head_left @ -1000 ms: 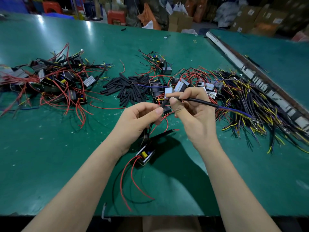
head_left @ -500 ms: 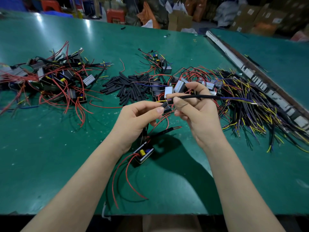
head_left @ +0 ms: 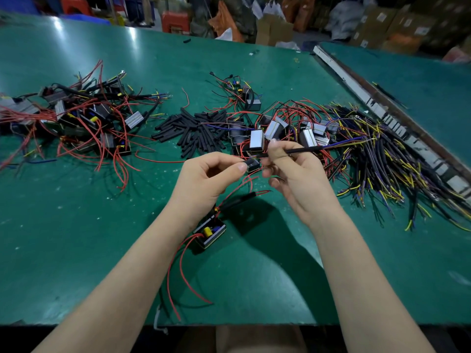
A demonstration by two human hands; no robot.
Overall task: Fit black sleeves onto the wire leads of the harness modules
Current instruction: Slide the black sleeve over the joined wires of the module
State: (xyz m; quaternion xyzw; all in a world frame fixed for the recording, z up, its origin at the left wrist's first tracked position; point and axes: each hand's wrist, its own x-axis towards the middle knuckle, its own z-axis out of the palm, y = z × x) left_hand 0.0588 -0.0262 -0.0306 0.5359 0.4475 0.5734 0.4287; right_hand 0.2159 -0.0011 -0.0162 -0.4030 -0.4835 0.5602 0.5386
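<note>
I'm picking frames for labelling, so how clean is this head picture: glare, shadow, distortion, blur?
Head view: glare streaks on the green table far left; the hands cast a dark shadow over the module below them; wide-angle bending curves the table edges; background boxes are dim and soft.

You won't find a single word or number you can read here. The cardboard boxes point(head_left: 374, 24) stacked behind the green table point(head_left: 76, 225) carry white stickers (too small and blurred to make out any print). The metal strip point(head_left: 397, 123) along the table's right edge shows dark and light patches, but no legible marks. The modules' casings show no readable lettering.
</note>
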